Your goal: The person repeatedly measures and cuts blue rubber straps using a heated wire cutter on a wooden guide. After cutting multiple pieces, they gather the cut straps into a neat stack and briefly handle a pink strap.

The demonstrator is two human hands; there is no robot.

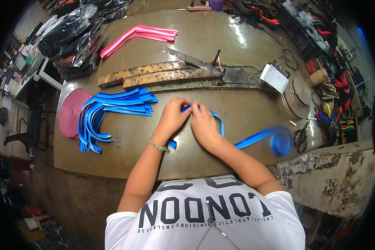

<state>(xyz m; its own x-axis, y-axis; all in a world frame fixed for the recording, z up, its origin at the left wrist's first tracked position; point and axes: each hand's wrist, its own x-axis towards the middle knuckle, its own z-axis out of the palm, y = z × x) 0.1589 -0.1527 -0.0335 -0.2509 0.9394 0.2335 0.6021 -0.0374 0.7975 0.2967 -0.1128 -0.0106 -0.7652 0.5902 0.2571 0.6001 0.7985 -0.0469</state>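
My left hand (174, 116) and my right hand (204, 124) are close together at the middle of the worktable (166, 161), both with fingers closed on a blue strap (219, 123). The strap loops behind my right hand and runs right to a loose blue coil (281, 141); a short piece shows under my left wrist. Left of my hands, a bundle of blue strap pieces (112, 102) lies beside a round pink roll (69, 112). Beyond them is a long, stained metal-and-yellow bar fixture (154, 77), with a bundle of pink straps (137, 33) behind it.
Bagged black goods (71, 41) are piled at the back left. On the right lie a white notepad (273, 78), beige rolls (295, 97), black scissors (301, 137) and a black crate (293, 33). A concrete ledge (325, 179) adjoins the table's right front; a black chair (29, 137) stands at the left.
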